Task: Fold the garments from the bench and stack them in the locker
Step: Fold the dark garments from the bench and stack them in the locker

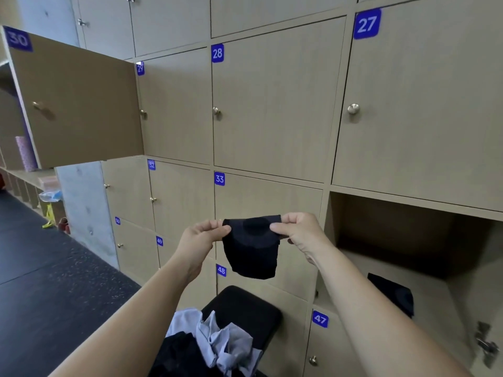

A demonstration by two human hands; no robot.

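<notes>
Beige wooden lockers (pixel 272 104) with blue number tags fill the wall in front of the person, and a dark speckled floor (pixel 40 268) runs along the left side. One locker door (pixel 79 104), marked 30, stands open at the upper left, and beside it, further back, a pink roll (pixel 25 153) stands on a shelf.

Both hands are raised before the doors 33 and 48. The left hand (pixel 202 235) pinches the left top edge of a small dark garment (pixel 251 251) between thumb and fingers. The right hand (pixel 300 234) pinches the right top edge in the same way. The garment hangs down between the two hands, in the air, and touches nothing else.

Below the hands, the end of a black padded bench (pixel 245 303) is seen. On it lies a crumpled light blue garment (pixel 223 341), and just beside it, to the left, a black garment (pixel 177 355).

At the right, an open locker (pixel 394 240) shows its inside. A dark folded piece (pixel 392 295) lies on its floor, near the front edge.
</notes>
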